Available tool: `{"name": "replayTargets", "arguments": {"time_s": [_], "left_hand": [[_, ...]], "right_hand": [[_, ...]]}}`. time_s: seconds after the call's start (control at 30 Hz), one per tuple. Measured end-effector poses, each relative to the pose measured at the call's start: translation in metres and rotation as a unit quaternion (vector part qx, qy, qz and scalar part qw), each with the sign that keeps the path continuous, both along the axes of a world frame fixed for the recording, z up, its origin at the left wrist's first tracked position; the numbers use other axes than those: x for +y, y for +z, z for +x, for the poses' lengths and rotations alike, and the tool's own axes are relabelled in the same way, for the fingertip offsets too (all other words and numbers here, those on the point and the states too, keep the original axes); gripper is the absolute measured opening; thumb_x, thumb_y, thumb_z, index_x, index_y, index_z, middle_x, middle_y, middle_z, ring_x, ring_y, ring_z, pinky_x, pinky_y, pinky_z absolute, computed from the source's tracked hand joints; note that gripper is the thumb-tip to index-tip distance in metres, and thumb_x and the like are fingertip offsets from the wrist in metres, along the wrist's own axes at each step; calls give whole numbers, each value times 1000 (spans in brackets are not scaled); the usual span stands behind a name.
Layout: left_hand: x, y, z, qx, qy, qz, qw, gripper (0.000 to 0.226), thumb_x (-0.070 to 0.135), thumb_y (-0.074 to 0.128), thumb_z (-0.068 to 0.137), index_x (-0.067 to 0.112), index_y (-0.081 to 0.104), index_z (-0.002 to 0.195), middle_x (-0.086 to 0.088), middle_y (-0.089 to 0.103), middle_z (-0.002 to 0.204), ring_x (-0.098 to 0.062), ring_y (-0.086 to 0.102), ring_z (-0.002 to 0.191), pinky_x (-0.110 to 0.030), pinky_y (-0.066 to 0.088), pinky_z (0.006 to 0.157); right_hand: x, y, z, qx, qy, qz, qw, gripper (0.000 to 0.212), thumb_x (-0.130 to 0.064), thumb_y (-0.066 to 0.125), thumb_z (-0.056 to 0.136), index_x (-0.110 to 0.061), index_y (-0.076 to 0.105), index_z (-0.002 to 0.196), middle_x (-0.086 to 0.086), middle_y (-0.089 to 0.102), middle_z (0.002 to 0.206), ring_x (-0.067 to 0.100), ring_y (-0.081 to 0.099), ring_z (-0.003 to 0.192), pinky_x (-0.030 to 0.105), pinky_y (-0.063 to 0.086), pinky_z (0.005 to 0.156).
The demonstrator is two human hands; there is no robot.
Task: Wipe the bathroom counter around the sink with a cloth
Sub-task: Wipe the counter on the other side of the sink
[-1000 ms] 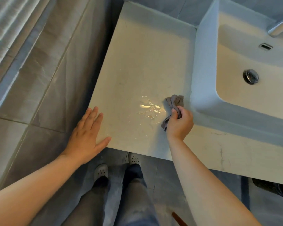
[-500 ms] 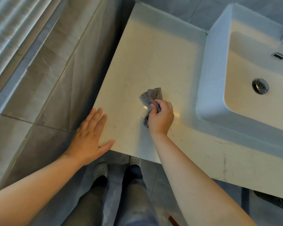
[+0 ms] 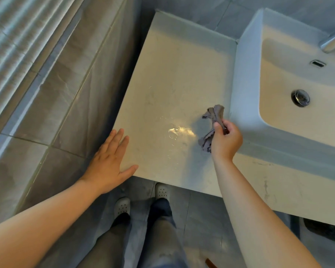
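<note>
A pale stone counter [image 3: 174, 74] runs left of a white rectangular sink [image 3: 246, 78]. My right hand [image 3: 225, 141] grips a small crumpled grey cloth [image 3: 214, 115] on the counter, close to the sink's left wall. A thin shiny wet smear [image 3: 179, 131] lies just left of the cloth. My left hand [image 3: 107, 163] rests flat with straight fingers on the counter's front left corner.
A grey tiled wall [image 3: 66, 93] borders the counter's left edge. The sink holds a chrome drain plug [image 3: 300, 98] and overflow slot [image 3: 318, 63], with a faucet spout [image 3: 333, 42] at the far right. My legs and light shoes [image 3: 122, 206] stand below the counter's front edge.
My right hand swept the cloth left over the wet patch, then back right beside the sink. The water droplets have spread into a thin smear. My left hand stayed put.
</note>
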State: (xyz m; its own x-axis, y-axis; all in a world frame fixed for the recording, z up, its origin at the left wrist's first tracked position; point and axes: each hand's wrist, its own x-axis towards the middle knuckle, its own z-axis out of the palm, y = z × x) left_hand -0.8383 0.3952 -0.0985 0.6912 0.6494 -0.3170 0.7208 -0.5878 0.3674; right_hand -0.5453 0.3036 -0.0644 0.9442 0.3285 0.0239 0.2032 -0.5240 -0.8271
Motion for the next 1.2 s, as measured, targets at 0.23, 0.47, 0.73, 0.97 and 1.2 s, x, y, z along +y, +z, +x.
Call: {"name": "replayTargets", "arguments": {"time_s": [0.23, 0.47, 0.73, 0.97, 1.2], "left_hand": [[-2, 0, 3, 4, 11, 4, 1000, 96, 75, 13, 76, 18, -6, 151, 7, -27, 155, -8, -29, 140, -35, 6, 116], [-4, -3, 3, -1, 20, 7, 1000, 96, 77, 16, 77, 18, -4, 151, 6, -25, 156, -9, -26, 141, -36, 7, 114], [-4, -3, 3, -10, 15, 15, 1000, 97, 75, 20, 78, 15, 2, 151, 3, -18, 158, -11, -22, 143, -37, 6, 116], [-2, 0, 2, 4, 5, 5, 1000, 98, 76, 17, 77, 16, -2, 151, 5, -24, 156, -9, -27, 141, -38, 6, 117], [0, 1, 1, 3, 7, -6, 1000, 97, 76, 16, 75, 19, -3, 152, 7, -25, 156, -7, -28, 140, -37, 6, 117]], "right_hand": [[44, -28, 12, -39, 29, -67, 997, 18, -14, 60, 88, -10, 67, 104, 5, 64, 103, 17, 57, 92, 18, 37, 75], [90, -35, -34, -50, 128, -29, 990, 17, -7, 61, 86, -6, 66, 103, 7, 62, 104, 20, 57, 95, 11, 32, 77], [73, -6, -54, 74, 214, 13, 974, 15, -17, 65, 83, -11, 71, 97, 2, 69, 94, 14, 62, 89, 24, 48, 78], [-20, 5, -28, 35, 91, 3, 995, 19, -19, 64, 87, -13, 68, 104, 1, 68, 99, 13, 63, 93, 29, 52, 84], [-49, -20, -39, 1, 34, -58, 998, 17, -16, 62, 89, -10, 66, 105, -3, 62, 98, 10, 56, 90, 2, 36, 73]]}}
